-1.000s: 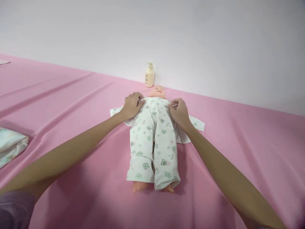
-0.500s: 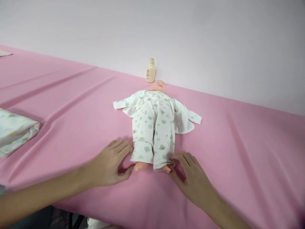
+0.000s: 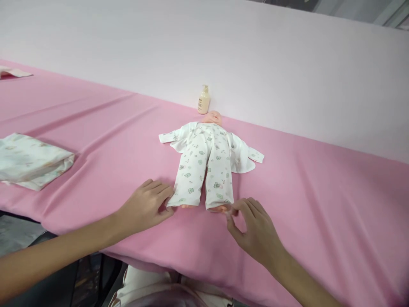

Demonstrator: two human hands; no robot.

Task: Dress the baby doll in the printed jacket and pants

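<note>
A baby doll lies on its back, head away from me. White trousers with green and pink animal prints cover its legs, and a matching long-sleeved top has its sleeves spread. My left hand pinches the outer corner of the left trouser cuff and draws it sideways. At the other cuff, my right hand has thumb and forefinger together beside the doll's toes. Whether cloth or toes are between those fingertips cannot be made out. Most of each foot is hidden by the cuffs.
A cream pump bottle stands behind the doll's head, by the white wall. On the left of the pink-covered table lies a folded printed cloth. Another pale cloth rests at the far left edge.
The left trouser leg, folded across its lower part before, now lies straighter, its cuff pulled down and outward by my left hand. The cuffs cover more of the feet. The view has shifted.
</note>
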